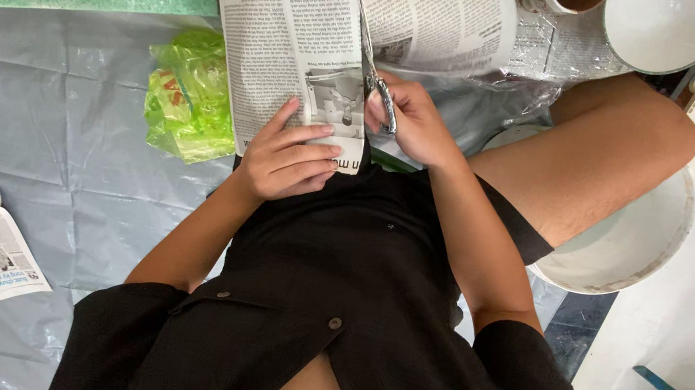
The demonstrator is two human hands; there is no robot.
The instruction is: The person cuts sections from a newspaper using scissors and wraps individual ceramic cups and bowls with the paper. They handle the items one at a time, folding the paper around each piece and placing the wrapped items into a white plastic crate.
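Left hand (288, 156) pinches newspaper (287, 23); right hand (413, 121) grips scissors (375, 67); green packet (189, 96) beside.

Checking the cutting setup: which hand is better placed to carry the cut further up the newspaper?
Right: the right hand already grips the scissors, blades in the newspaper. The left hand only pins the strip's lower end.

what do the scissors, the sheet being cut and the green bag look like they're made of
Scissors: blades look like bare metal, grey with a bright glint; the handles are hidden in the right hand.
Sheet held by the left hand: thin matte newsprint, printed in columns and bending softly.
Green bag: probably thin plastic film, translucent, crinkled and glossy.
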